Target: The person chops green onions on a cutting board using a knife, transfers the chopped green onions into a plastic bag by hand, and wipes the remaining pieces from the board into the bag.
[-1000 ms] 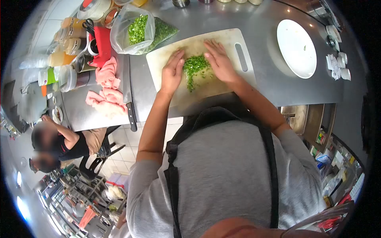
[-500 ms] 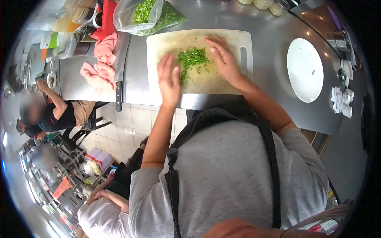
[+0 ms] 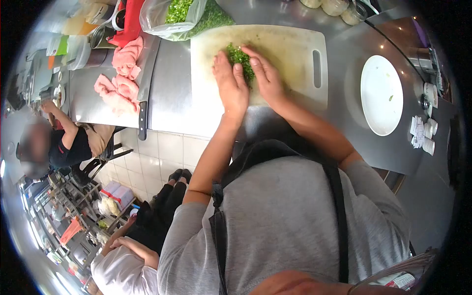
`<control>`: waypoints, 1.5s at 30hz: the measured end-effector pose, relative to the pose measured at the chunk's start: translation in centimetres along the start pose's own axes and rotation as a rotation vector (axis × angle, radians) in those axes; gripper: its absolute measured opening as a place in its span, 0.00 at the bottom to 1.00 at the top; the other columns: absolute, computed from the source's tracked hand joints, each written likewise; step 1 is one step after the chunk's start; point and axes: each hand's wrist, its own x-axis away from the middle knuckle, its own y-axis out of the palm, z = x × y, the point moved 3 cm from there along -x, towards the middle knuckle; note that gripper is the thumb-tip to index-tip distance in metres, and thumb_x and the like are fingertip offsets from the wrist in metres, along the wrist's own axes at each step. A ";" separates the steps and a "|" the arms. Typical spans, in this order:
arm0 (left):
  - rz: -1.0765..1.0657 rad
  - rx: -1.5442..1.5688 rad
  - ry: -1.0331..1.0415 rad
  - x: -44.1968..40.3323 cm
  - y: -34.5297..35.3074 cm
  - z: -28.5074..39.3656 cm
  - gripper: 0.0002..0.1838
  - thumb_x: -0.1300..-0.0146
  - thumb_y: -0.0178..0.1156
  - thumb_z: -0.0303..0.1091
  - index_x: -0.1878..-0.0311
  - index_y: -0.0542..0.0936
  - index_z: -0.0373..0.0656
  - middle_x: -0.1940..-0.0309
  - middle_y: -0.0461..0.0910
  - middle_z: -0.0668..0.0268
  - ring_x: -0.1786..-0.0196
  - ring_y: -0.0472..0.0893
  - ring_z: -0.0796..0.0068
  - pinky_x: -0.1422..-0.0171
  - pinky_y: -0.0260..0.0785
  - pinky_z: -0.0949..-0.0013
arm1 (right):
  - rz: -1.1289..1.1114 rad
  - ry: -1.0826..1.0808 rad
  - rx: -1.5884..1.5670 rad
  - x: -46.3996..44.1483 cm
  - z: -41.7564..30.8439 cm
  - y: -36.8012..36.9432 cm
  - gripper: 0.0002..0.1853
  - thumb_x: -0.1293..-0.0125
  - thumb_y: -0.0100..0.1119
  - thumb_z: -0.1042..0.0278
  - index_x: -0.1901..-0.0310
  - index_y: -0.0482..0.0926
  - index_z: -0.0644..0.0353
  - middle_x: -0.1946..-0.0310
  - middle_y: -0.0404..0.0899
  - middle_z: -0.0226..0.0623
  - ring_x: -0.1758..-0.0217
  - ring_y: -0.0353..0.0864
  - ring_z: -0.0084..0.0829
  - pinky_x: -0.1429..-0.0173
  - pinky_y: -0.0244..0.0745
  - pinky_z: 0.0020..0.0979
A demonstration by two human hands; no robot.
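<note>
A small heap of finely chopped green herbs (image 3: 237, 55) lies on the pale cutting board (image 3: 290, 59). My left hand (image 3: 230, 88) rests against the left side of the heap, its fingers stretched out. On the other side, my right hand (image 3: 267, 81) is angled inward with long, straight fingers touching the greens. The heap is hemmed in between both palms, and part of it is hidden by them. Beyond the board's far left corner sits a clear plastic bag (image 3: 172, 32) of more chopped greens.
A large knife (image 3: 143, 120) lies left of the board, its handle over the counter edge. Beside it are pink cloths (image 3: 117, 91). A white oval plate (image 3: 381, 96) with green scraps stands right. Jars (image 3: 351, 14) line the back. Another person (image 3: 125, 260) is at lower left.
My hands have come together, pushing the spread-out greens into a narrower, taller heap. The right hand moved left and the left hand moved slightly right. The board appears shifted up and right in view.
</note>
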 end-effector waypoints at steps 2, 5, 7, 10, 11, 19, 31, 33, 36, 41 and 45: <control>0.003 -0.033 0.072 -1.7 -0.9 -0.7 0.28 0.23 0.47 0.37 0.28 0.63 0.27 0.28 0.64 0.39 0.22 0.58 0.39 0.17 0.42 0.47 | 0.039 -0.021 0.021 -1.0 -0.9 -1.3 0.18 0.20 0.46 0.63 0.40 0.78 0.65 0.36 0.77 0.48 0.28 0.71 0.42 0.24 0.61 0.38; -0.038 -0.100 0.170 -4.5 -0.4 -1.6 0.25 0.23 0.48 0.38 0.30 0.68 0.31 0.30 0.69 0.43 0.24 0.61 0.41 0.18 0.45 0.47 | 0.135 -0.070 0.191 -2.6 -0.1 -2.2 0.17 0.20 0.46 0.63 0.43 0.80 0.65 0.39 0.79 0.46 0.32 0.75 0.42 0.27 0.64 0.38; -0.140 -0.172 0.250 -5.8 0.4 -1.4 0.24 0.23 0.49 0.38 0.31 0.71 0.33 0.32 0.71 0.45 0.24 0.64 0.43 0.18 0.46 0.47 | 0.196 -0.121 0.437 -3.4 1.4 -2.6 0.17 0.21 0.47 0.62 0.43 0.80 0.64 0.39 0.80 0.45 0.33 0.76 0.42 0.27 0.65 0.38; -0.283 -0.031 0.356 -4.5 1.3 -0.5 0.22 0.24 0.51 0.38 0.34 0.74 0.34 0.35 0.75 0.47 0.28 0.69 0.45 0.20 0.52 0.50 | 0.070 -0.196 0.473 -3.5 1.4 -2.1 0.18 0.21 0.47 0.61 0.41 0.79 0.65 0.39 0.80 0.47 0.33 0.76 0.44 0.27 0.65 0.39; -0.338 0.010 0.379 -3.8 1.1 -0.1 0.21 0.24 0.51 0.37 0.35 0.75 0.34 0.35 0.75 0.47 0.29 0.70 0.46 0.20 0.53 0.50 | 0.070 -0.144 0.375 -3.4 1.6 -2.1 0.19 0.20 0.46 0.61 0.41 0.79 0.65 0.39 0.79 0.47 0.32 0.75 0.44 0.27 0.65 0.39; -0.020 0.160 0.092 -1.5 1.0 0.4 0.18 0.23 0.47 0.30 0.36 0.75 0.33 0.40 0.77 0.44 0.39 0.78 0.46 0.22 0.56 0.52 | 0.102 0.014 0.045 -2.0 1.2 -0.5 0.21 0.19 0.43 0.61 0.37 0.76 0.66 0.36 0.78 0.48 0.29 0.73 0.40 0.25 0.63 0.36; -0.035 1.033 -0.400 -2.9 1.4 3.8 0.18 0.23 0.49 0.25 0.33 0.73 0.32 0.35 0.76 0.55 0.32 0.74 0.68 0.26 0.63 0.66 | 0.334 0.283 -0.514 -2.2 -2.3 2.0 0.22 0.19 0.46 0.61 0.32 0.72 0.65 0.32 0.74 0.39 0.29 0.69 0.29 0.23 0.58 0.31; -0.019 1.024 -0.323 -4.4 -1.0 5.6 0.18 0.23 0.50 0.26 0.34 0.73 0.33 0.36 0.77 0.55 0.33 0.75 0.68 0.26 0.63 0.66 | 0.297 0.181 -0.487 -3.9 -5.8 3.2 0.22 0.19 0.45 0.62 0.32 0.72 0.66 0.32 0.73 0.39 0.28 0.68 0.29 0.24 0.58 0.31; 0.056 0.996 -0.118 -8.8 -6.1 8.6 0.18 0.23 0.51 0.28 0.35 0.75 0.34 0.38 0.79 0.57 0.35 0.76 0.71 0.28 0.65 0.68 | 0.216 -0.015 -0.422 -8.1 -11.0 5.4 0.24 0.18 0.41 0.59 0.31 0.71 0.68 0.31 0.72 0.41 0.28 0.68 0.31 0.25 0.59 0.31; 0.241 1.013 0.113 -18.9 -11.3 10.2 0.15 0.26 0.49 0.25 0.43 0.81 0.33 0.46 0.83 0.55 0.45 0.83 0.65 0.38 0.72 0.66 | 0.119 -0.176 -0.573 -17.7 -14.9 10.4 0.26 0.18 0.42 0.55 0.32 0.70 0.68 0.30 0.70 0.46 0.27 0.68 0.36 0.24 0.59 0.34; -0.023 0.858 -0.171 -23.4 -8.3 -0.5 0.17 0.24 0.50 0.26 0.38 0.77 0.31 0.44 0.82 0.58 0.42 0.80 0.72 0.34 0.68 0.71 | 0.327 0.056 -0.368 -21.6 -5.2 13.1 0.18 0.22 0.51 0.63 0.41 0.80 0.66 0.42 0.82 0.37 0.36 0.77 0.27 0.31 0.66 0.28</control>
